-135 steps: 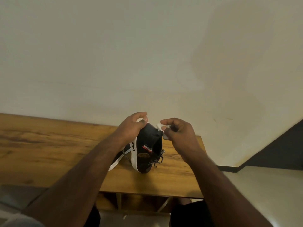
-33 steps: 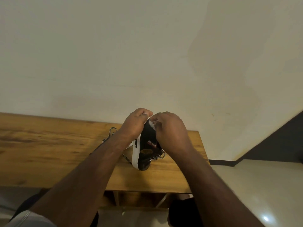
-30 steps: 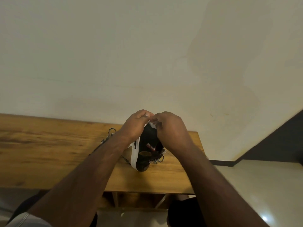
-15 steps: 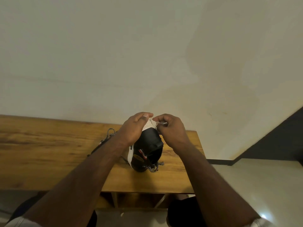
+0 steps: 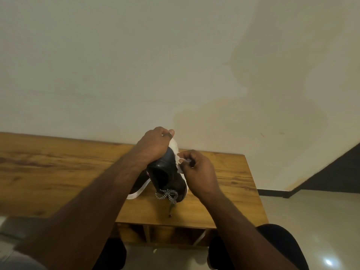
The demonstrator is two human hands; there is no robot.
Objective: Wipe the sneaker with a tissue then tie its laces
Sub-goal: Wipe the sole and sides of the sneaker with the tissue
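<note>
The left hand [image 5: 153, 146] grips the toe of the black white-soled sneaker [image 5: 165, 172], tipped on the wooden bench [image 5: 58, 172]. At three o'clock, the right hand [image 5: 196, 172] pinches a small white tissue [image 5: 180, 164]. Light, stiff-soled; loose speckled laces [image 5: 168, 194] dangle at six o'clock, likely snagging.

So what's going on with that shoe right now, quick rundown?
Left hand grips the sneaker, tipped up on the table. Right hand pinches the tissue at the white sole. Laces untied. Nothing in the way.
</note>
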